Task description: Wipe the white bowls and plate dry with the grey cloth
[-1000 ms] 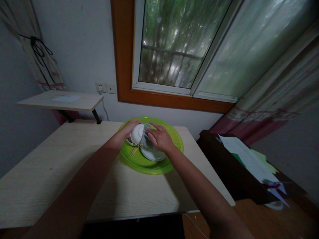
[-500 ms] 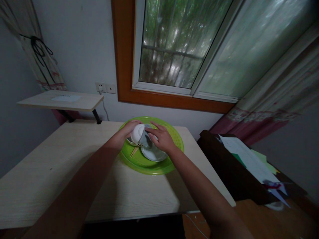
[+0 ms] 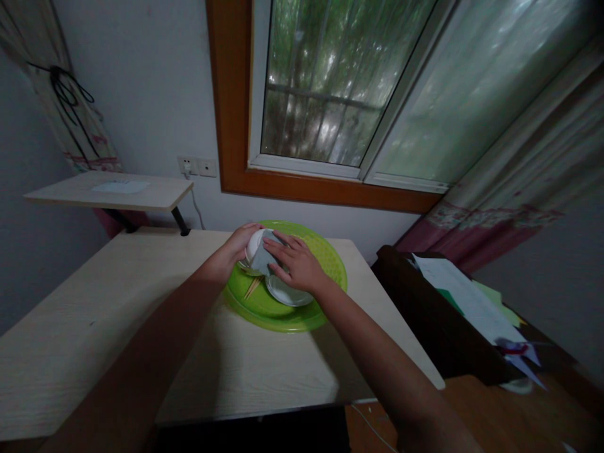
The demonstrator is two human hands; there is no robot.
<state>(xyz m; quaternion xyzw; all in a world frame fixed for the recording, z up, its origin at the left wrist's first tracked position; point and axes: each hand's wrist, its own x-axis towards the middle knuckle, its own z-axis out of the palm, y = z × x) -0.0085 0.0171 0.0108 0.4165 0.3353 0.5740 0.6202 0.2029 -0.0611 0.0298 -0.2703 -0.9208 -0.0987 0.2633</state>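
My right hand (image 3: 292,267) has slid left, off the plate (image 3: 289,296), and its fingers now lie flat across the bowl (image 3: 255,242), hiding most of its white. My left hand (image 3: 236,246) has lifted the bowl slightly farther and more upright.

The small white bowl (image 3: 253,242) is round and glossy. It is tipped on its side and held just above a green tray (image 3: 330,270), which sits at the far edge of the surface (image 3: 117,302), nearer the far right corner. The left hand (image 3: 234,246) cups the bowl from the left. A grey cloth (image 3: 265,255), dull and crumpled, is pressed against the bowl's right side under the spread fingers of the right hand (image 3: 295,265), hiding part of the bowl.
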